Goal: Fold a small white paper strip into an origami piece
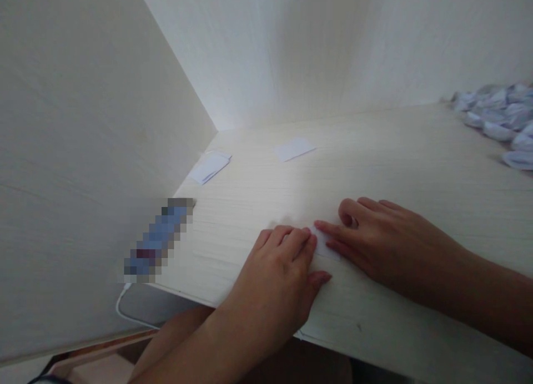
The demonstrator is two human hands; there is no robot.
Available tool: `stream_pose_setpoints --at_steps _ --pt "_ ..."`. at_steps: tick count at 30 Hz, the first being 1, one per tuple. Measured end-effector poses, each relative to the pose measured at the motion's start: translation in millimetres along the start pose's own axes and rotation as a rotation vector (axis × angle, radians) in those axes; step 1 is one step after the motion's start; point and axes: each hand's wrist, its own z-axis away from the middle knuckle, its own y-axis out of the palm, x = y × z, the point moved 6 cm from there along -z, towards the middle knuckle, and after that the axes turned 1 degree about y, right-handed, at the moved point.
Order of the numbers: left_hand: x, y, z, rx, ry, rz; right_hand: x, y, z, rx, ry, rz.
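Background: broad white back wall panel [241, 45], faint dark shadow on its upper middle, meeting a grey-toned, flat left side panel [79, 129] at a corner. Surface: pale off-white, wood-grained tabletop [237, 212], running up to both panels. Part of a bare leg [177, 326] shows below the near edge. Right hand [364, 237], bare, enters from the right, palm down: index finger extended, thumb just below it, remaining fingers curled. Left hand [285, 264], bare, reaches up from below, fingers bent together and tips lowered, thumb sticking out to the right, apart from the fingers. Far right: heap of crumpled-looking white pieces [508, 117], seemingly paper, cut off by the view. Left edge: long, pixelated bluish object [160, 240], details unreadable; thin white cable [133, 319] runs from its lower end past the table edge. Back left corner: small stack of white rectangular paper sheets [210, 167], slightly fanned. Right of it, well apart: flat white rectangular paper [295, 149]. Smallest: white paper piece [327, 249] on the tabletop near its front, between the hands, fingertips of both touching it; cannot tell whether either grips it or only presses.
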Motion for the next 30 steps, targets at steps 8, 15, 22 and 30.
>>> stream_pose_setpoints --at_steps 8,15,22,30 --pt "1.5 -1.6 22.1 -0.126 0.038 0.046 -0.7 2.3 -0.6 0.108 0.035 0.013" --pt "-1.3 -0.1 20.9 -0.117 0.028 -0.002 -0.1 0.0 -3.2 0.175 0.069 -0.009" --pt "-3.6 0.3 17.9 -0.232 0.039 -0.025 -8.9 -1.9 -0.9 0.126 0.134 -0.087" --pt "-5.7 1.1 18.4 -0.172 -0.038 0.059 -9.7 1.7 -0.4 0.064 0.169 -0.399"
